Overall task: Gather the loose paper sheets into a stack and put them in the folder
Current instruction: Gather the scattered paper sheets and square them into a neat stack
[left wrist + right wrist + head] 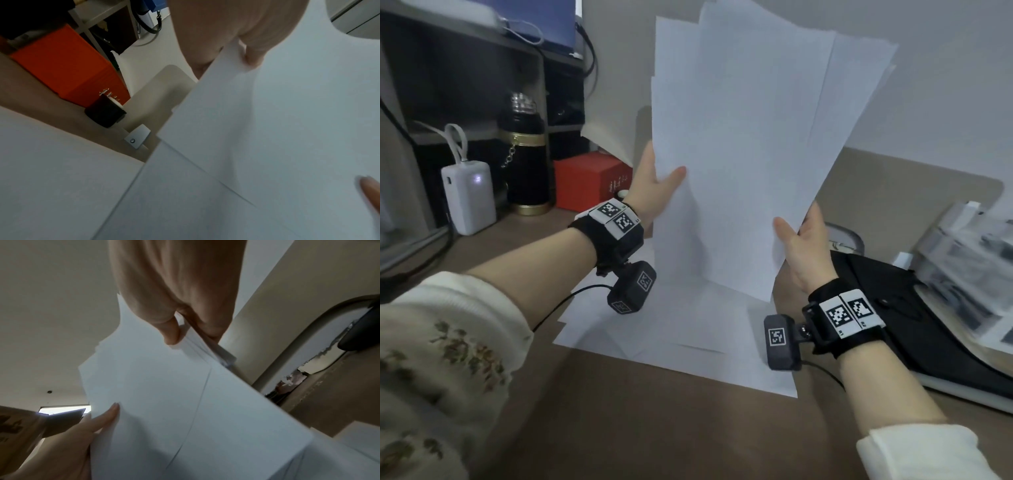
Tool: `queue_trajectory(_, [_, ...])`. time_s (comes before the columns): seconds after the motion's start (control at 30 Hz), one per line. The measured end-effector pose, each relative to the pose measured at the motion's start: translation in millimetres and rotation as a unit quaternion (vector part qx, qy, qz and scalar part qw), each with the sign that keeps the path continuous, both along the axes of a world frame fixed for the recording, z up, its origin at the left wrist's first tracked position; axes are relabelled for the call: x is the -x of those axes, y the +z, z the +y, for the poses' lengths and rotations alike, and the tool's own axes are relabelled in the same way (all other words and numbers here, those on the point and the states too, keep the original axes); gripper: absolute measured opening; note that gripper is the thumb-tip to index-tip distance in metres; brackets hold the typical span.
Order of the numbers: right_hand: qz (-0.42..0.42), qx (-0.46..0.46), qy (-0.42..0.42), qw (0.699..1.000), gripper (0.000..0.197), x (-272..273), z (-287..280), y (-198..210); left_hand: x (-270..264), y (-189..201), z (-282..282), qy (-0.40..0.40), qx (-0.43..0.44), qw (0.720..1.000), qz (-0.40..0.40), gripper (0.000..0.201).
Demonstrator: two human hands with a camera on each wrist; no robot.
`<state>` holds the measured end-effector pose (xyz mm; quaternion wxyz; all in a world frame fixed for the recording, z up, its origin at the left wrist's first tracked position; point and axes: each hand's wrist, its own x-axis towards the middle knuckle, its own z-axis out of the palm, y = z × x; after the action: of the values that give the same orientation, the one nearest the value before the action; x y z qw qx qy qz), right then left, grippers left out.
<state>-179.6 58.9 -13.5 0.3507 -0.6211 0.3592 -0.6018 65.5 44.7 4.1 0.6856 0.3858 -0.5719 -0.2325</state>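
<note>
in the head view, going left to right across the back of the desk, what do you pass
white power bank → black flask with gold bands → red box → left hand → held white paper sheets → right hand → black folder

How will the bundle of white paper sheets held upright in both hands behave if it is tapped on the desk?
The bundle of white paper sheets is probably floppy: its top edges fan unevenly. The left hand and right hand pinch only its sides, so sheets may slip.

Head high, wrists close; share paper sheets (pixel 739 137).
</note>
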Motion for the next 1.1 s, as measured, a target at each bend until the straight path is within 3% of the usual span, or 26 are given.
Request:
queue_trajectory(0.23, [0.025, -0.013, 0.026, 0.999, 0.039, 2.0, -2.0, -5.0, -1.5, -7.8, 4.4, -0.017, -0.012, 1.000, -0.004, 0.049])
queue_trajectory(0.4, [-0.009, -0.049, 0.044, 0.998, 0.040, 1.2, -6.5, -10.8, 3.3, -7.8, 6.4, -0.055, -0.020, 0.998, 0.008, 0.041])
queue_trajectory(0.57, [-0.048, -0.052, 0.038, 0.997, 0.047, 3.3, -5.9, -8.7, 14.6, -4.2, 10.6, -0.073, -0.026, 0.997, 0.018, 0.055])
queue_trajectory(0.77, [-0.063, -0.024, 0.003, 0.998, 0.053, 2.0, -5.2, -5.8, 11.7, -4.0, 7.7, -0.059, -0.025, 0.995, 0.073, 0.054])
queue_trajectory(0.9, [-0.039, -0.026, 0.014, 0.999, 0.045, 0.8, -5.4, -4.9, 15.3, -4.8, 8.5, -0.060, -0.037, 0.997, 0.028, 0.048])
queue_trajectory(1.1, [-0.007, -0.037, 0.038, 0.999, 0.050, 3.4, -6.8, -9.4, 11.8, -13.0, 6.9, -0.044, -0.085, 0.995, 0.022, 0.056])
